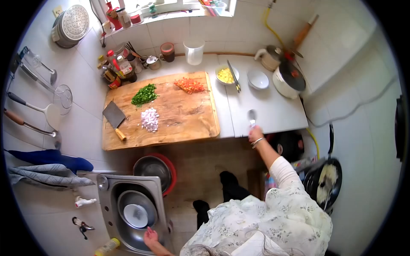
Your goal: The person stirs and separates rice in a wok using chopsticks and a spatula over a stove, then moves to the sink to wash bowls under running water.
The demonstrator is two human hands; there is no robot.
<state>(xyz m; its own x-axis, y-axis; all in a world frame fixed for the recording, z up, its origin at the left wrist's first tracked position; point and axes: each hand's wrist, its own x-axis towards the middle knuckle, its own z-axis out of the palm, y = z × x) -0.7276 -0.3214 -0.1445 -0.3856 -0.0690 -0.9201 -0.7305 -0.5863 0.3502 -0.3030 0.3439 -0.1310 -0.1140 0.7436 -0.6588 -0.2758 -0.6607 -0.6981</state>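
My right hand [255, 135] is closed around the handle of a spoon [252, 115], held at the front edge of the white counter [269, 115]. Beyond it stand a small white bowl [258, 80] and a bowl of yellow pieces [225, 75] with chopsticks [233, 77] across its rim. At the sink [159, 187], my left hand [150, 237] is at the right side, fingers apart and holding nothing visible. Near its fingertips, a white bowl [136, 215] sits inside a metal basin [149, 205]; contact cannot be made out.
A wooden cutting board [183, 115] bears chopped greens [144, 94], orange-red bits [189, 85], pinkish-white dice [150, 120] and a cleaver [114, 115]. Behind are bottles [124, 68] and a white jug [194, 51]. A white cooker [289, 80] stands right; a pan [329, 183] hangs below.
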